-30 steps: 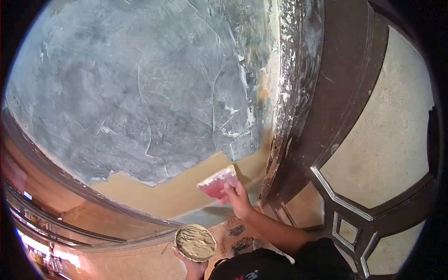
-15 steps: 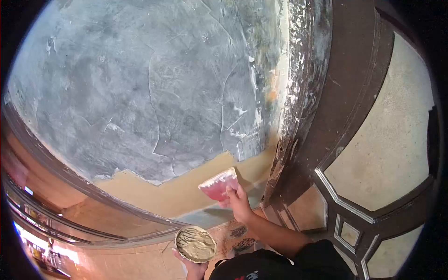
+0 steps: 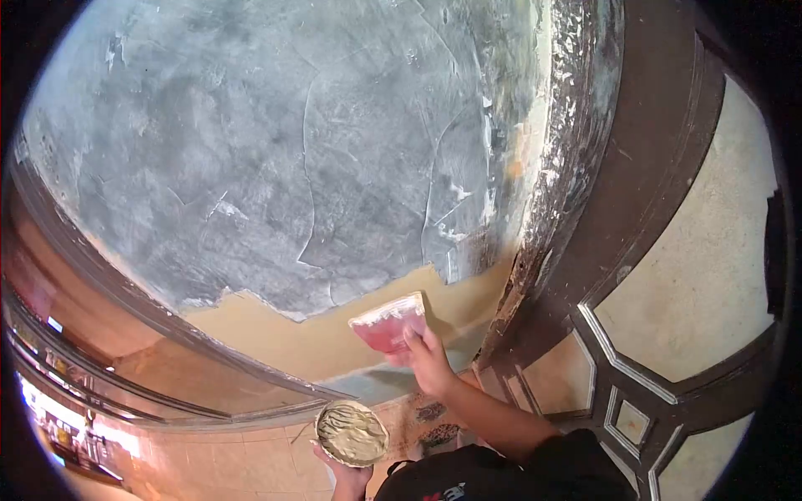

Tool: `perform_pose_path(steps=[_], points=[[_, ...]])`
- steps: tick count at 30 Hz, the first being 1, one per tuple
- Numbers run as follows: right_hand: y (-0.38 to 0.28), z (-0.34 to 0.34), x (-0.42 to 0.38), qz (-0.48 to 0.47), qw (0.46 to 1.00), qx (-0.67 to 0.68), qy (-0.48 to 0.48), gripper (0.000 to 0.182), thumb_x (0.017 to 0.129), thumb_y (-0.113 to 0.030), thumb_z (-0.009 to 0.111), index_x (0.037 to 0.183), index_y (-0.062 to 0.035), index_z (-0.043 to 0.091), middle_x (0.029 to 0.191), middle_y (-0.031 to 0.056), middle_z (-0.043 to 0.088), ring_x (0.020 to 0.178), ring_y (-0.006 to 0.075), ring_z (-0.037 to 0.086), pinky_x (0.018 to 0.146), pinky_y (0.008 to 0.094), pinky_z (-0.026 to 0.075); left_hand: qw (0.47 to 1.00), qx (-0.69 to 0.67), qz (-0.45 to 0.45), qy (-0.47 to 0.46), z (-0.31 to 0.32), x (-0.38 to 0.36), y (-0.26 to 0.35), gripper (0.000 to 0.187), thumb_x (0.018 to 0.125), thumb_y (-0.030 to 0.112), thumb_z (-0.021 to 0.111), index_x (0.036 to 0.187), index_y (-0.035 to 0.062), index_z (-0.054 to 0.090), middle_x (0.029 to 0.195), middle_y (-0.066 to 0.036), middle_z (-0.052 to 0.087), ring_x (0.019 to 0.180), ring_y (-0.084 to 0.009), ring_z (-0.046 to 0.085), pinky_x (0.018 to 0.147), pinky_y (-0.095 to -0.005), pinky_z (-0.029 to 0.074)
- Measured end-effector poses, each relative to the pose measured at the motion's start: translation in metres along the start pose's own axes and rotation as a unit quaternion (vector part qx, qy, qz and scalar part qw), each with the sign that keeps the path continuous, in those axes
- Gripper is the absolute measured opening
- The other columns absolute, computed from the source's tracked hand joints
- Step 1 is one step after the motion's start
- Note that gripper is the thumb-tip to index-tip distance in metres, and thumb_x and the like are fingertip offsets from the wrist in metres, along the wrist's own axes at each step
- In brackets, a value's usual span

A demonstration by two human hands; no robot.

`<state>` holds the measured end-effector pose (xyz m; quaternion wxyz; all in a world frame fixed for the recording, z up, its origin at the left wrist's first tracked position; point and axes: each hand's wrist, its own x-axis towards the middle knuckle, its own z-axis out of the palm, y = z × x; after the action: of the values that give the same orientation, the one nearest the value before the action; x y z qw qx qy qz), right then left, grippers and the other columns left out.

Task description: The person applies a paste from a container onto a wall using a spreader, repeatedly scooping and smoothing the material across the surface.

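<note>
pressing a pink scraper (image 3: pixel 387 324) clamped in the right hand (image 3: pixel 430 361), nudged slightly left along the tan wall band (image 3: pixel 276 334); left hand (image 3: pixel 349 478) grips the putty bowl (image 3: pixel 351 432).

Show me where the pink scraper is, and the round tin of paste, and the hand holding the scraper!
pink scraper (image 3: pixel 386 326), head view, middle of its flat blade against the wall.
round tin of paste (image 3: pixel 351 432), head view, on the paste inside it.
right hand (image 3: pixel 428 361), head view, back of the hand.
</note>
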<state>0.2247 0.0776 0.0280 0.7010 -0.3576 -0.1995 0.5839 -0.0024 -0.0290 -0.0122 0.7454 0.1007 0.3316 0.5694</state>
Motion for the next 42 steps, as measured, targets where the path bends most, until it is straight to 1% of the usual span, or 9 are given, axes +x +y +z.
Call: perform_pose_path(steps=[2, 6, 10, 15, 21, 24, 28, 30, 42], points=[[-0.014, 0.01, 0.013, -0.018, 0.997, 0.003, -0.076, 0.028, 0.094, -0.021, 0.047, 0.115, -0.002, 0.045, 0.098, 0.0046, 0.054, 0.076, 0.0187, 0.063, 0.065, 0.0298, 0.055, 1.0, 0.001, 0.001, -0.006, 0.004, 0.001, 0.001, 0.085, 0.072, 0.078, 0.032, 0.129, 0.0148, 0.04, 0.127, -0.008, 0.045, 0.113, -0.0295, 0.046, 0.095, -0.0468, 0.04], [0.045, -0.04, 0.022, -0.022, 0.997, -0.073, -0.005, 0.032, 0.094, -0.019, 0.046, 0.12, -0.0007, 0.043, 0.1, 0.0059, 0.054, 0.077, 0.0204, 0.063, 0.069, 0.0307, 0.055, 0.999, -0.011, -0.011, 0.048, 0.011, -0.004, 0.008, 0.085, 0.073, 0.078, 0.031, 0.129, 0.0153, 0.04, 0.128, -0.008, 0.045, 0.113, -0.0291, 0.046, 0.095, -0.0463, 0.04], [0.082, -0.083, -0.012, 0.18, 0.975, -0.12, 0.051, 0.036, 0.093, -0.02, 0.046, 0.123, -0.0013, 0.039, 0.102, 0.0073, 0.053, 0.087, 0.0191, 0.06, 0.07, 0.0321, 0.056, 1.0, -0.01, 0.004, 0.022, 0.002, -0.003, 0.008, 0.083, 0.074, 0.077, 0.031, 0.129, 0.0159, 0.04, 0.128, -0.008, 0.045, 0.113, -0.0288, 0.047, 0.094, -0.0461, 0.041], [0.0, -0.02, -0.001, -0.043, 0.988, -0.145, -0.01, 0.035, 0.094, -0.021, 0.045, 0.12, 0.0025, 0.043, 0.104, 0.0081, 0.053, 0.07, 0.0181, 0.061, 0.069, 0.0292, 0.055, 1.0, -0.015, -0.011, 0.015, -0.007, 0.002, 0.005, 0.082, 0.075, 0.077, 0.03, 0.129, 0.0159, 0.039, 0.128, -0.008, 0.045, 0.113, -0.0284, 0.047, 0.093, -0.0457, 0.042], [-0.037, -0.028, 0.022, -0.078, 0.984, -0.159, -0.005, 0.032, 0.094, -0.022, 0.045, 0.116, 0.0007, 0.047, 0.096, 0.0077, 0.057, 0.076, 0.0184, 0.062, 0.066, 0.0298, 0.055, 0.992, 0.121, 0.022, -0.027, 0.015, 0.0, -0.003, 0.084, 0.074, 0.078, 0.029, 0.129, 0.0147, 0.039, 0.127, -0.008, 0.045, 0.114, -0.0278, 0.046, 0.096, -0.0451, 0.039], [0.015, -0.075, 0.004, 0.033, 0.987, -0.138, 0.08, 0.037, 0.095, -0.024, 0.043, 0.12, 0.004, 0.045, 0.097, 0.0092, 0.057, 0.072, 0.0179, 0.063, 0.064, 0.026, 0.054, 1.0, -0.009, -0.004, -0.02, 0.012, 0.005, -0.009, 0.084, 0.075, 0.078, 0.029, 0.129, 0.0146, 0.039, 0.128, -0.008, 0.044, 0.115, -0.0274, 0.045, 0.097, -0.0451, 0.038], [0.01, -0.066, -0.007, 0.049, 0.987, -0.132, 0.077, 0.036, 0.095, -0.025, 0.044, 0.118, 0.002, 0.046, 0.094, 0.0077, 0.056, 0.068, 0.0191, 0.063, 0.062, 0.0262, 0.053, 0.999, 0.008, 0.001, -0.036, 0.023, 0.001, -0.01, 0.083, 0.076, 0.077, 0.03, 0.129, 0.0146, 0.039, 0.128, -0.008, 0.045, 0.115, -0.0282, 0.045, 0.096, -0.0453, 0.038], [-0.034, -0.022, 0.0, -0.093, 0.987, -0.127, -0.016, 0.036, 0.094, -0.026, 0.045, 0.116, 0.0019, 0.045, 0.089, 0.006, 0.055, 0.066, 0.0203, 0.064, 0.061, 0.0278, 0.053, 0.999, -0.005, -0.01, -0.031, 0.02, 0.0, -0.013, 0.083, 0.075, 0.077, 0.031, 0.129, 0.0141, 0.039, 0.127, -0.008, 0.045, 0.114, -0.0286, 0.046, 0.096, -0.0458, 0.039], [0.002, -0.075, -0.009, 0.074, 0.992, -0.086, 0.057, 0.036, 0.095, -0.028, 0.044, 0.117, 0.0004, 0.043, 0.098, 0.0105, 0.055, 0.066, 0.0203, 0.064, 0.059, 0.0262, 0.054, 1.0, -0.002, 0.019, -0.013, 0.031, -0.009, -0.035, 0.083, 0.075, 0.076, 0.034, 0.13, 0.0137, 0.039, 0.126, -0.009, 0.047, 0.113, -0.0289, 0.047, 0.094, -0.0454, 0.041]])
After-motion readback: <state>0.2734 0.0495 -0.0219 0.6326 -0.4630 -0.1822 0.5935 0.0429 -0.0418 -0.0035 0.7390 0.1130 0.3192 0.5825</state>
